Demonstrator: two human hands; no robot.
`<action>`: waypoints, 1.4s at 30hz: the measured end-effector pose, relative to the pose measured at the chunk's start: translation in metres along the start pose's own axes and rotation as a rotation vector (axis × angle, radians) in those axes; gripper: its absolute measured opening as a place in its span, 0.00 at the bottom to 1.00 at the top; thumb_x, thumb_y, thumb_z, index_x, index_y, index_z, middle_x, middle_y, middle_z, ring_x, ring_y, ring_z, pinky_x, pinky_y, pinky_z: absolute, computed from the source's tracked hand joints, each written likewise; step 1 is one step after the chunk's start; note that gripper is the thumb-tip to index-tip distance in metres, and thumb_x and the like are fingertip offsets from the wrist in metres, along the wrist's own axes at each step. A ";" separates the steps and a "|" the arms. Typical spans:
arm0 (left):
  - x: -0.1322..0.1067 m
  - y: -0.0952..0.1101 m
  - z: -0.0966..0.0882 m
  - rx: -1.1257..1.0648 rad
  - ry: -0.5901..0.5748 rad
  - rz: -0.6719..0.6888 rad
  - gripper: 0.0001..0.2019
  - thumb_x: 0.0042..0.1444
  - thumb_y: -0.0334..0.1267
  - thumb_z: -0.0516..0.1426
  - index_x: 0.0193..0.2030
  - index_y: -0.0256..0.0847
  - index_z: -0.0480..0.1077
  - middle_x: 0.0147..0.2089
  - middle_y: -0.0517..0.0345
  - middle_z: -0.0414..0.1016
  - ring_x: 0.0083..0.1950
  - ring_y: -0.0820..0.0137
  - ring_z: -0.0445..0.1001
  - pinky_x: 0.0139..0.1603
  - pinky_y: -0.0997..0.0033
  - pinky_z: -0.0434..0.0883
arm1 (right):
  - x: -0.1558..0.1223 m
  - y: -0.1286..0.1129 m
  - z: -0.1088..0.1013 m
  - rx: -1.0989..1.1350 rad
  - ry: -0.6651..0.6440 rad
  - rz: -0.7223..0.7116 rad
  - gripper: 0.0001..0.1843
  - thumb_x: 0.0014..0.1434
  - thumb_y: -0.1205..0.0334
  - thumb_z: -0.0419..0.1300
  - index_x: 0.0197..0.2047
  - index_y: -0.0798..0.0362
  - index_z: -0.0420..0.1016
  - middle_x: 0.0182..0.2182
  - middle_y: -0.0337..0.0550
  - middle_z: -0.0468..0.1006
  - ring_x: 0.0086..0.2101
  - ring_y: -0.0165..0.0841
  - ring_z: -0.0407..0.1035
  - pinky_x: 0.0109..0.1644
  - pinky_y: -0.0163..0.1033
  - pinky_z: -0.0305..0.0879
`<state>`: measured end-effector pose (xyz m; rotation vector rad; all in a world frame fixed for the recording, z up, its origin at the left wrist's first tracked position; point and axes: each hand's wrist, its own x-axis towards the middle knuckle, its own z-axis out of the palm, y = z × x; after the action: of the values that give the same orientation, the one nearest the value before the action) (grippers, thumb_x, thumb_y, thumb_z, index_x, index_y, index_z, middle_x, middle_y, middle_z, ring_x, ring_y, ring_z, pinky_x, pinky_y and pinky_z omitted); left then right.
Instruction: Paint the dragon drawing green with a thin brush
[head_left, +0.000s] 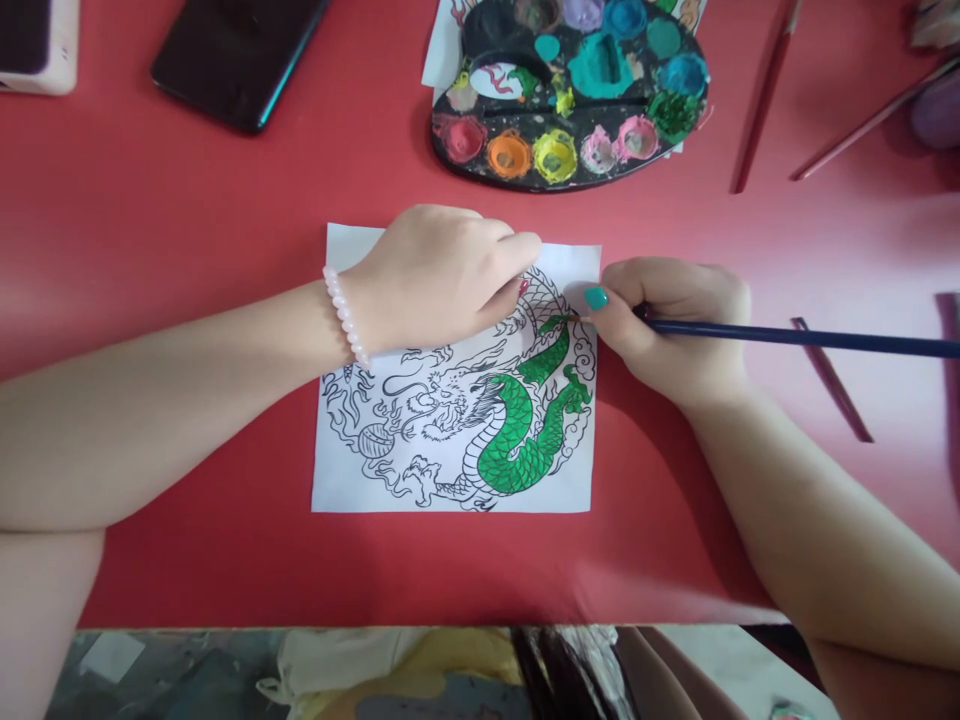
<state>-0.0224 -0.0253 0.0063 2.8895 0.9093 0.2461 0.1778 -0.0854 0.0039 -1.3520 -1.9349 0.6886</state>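
Note:
A white sheet [360,480] printed with a black-outline dragon lies on the red table [187,250]. Part of the dragon's body [517,440] is painted green. My left hand [435,275], with a pale bead bracelet at the wrist, rests curled on the sheet's upper part and presses it down. My right hand [675,325] pinches a dark blue paintbrush [810,338], whose tip touches the green area near the sheet's upper right. The brush handle runs off to the right.
A black palette [570,95] with several paint wells sits behind the sheet. A dark phone [236,55] and a white device [37,45] lie at the back left. Spare brushes [765,95] lie at the back right. The table's near edge runs along the bottom.

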 end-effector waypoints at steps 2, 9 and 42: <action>0.000 0.000 0.000 0.001 -0.014 -0.004 0.14 0.58 0.39 0.44 0.37 0.40 0.70 0.30 0.53 0.73 0.30 0.68 0.69 0.26 0.68 0.57 | 0.000 0.000 0.000 -0.003 0.015 0.006 0.19 0.55 0.62 0.57 0.17 0.53 0.55 0.15 0.33 0.54 0.19 0.23 0.47 0.22 0.35 0.46; 0.000 0.000 0.000 0.027 -0.007 -0.002 0.13 0.58 0.38 0.44 0.36 0.39 0.69 0.30 0.53 0.73 0.30 0.68 0.69 0.23 0.67 0.49 | 0.000 -0.002 0.000 0.021 -0.030 -0.005 0.19 0.56 0.61 0.57 0.18 0.53 0.55 0.16 0.34 0.54 0.19 0.23 0.48 0.22 0.34 0.46; 0.000 0.000 -0.001 0.024 -0.029 -0.010 0.15 0.59 0.39 0.44 0.39 0.38 0.70 0.32 0.53 0.74 0.31 0.68 0.69 0.25 0.69 0.53 | 0.000 0.003 0.000 0.051 0.026 -0.097 0.17 0.55 0.64 0.57 0.19 0.53 0.56 0.15 0.33 0.56 0.19 0.22 0.51 0.21 0.32 0.48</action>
<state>-0.0223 -0.0256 0.0075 2.9022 0.9274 0.1930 0.1796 -0.0844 0.0019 -1.2220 -1.9355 0.6655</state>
